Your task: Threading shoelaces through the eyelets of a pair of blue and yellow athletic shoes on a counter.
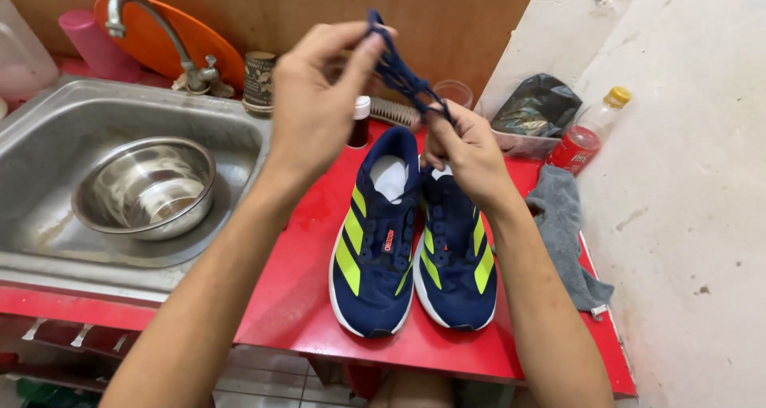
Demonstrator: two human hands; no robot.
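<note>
The dark blue shoelace (399,73) hangs bunched in the air above the two shoes, stretched between your hands. Your left hand (315,108) pinches its upper end between thumb and fingertips; your right hand (467,148) grips the lower end, closed around it. Directly below, the pair of navy shoes (411,244) with yellow-green stripes sits side by side on the red counter (291,296), toes close to the front edge. To your left the counter meets the steel sink (48,136), which holds a metal bowl (146,186). To your right a grey cloth (562,232) lies along the wall-side edge, near a red bottle (582,140).
</note>
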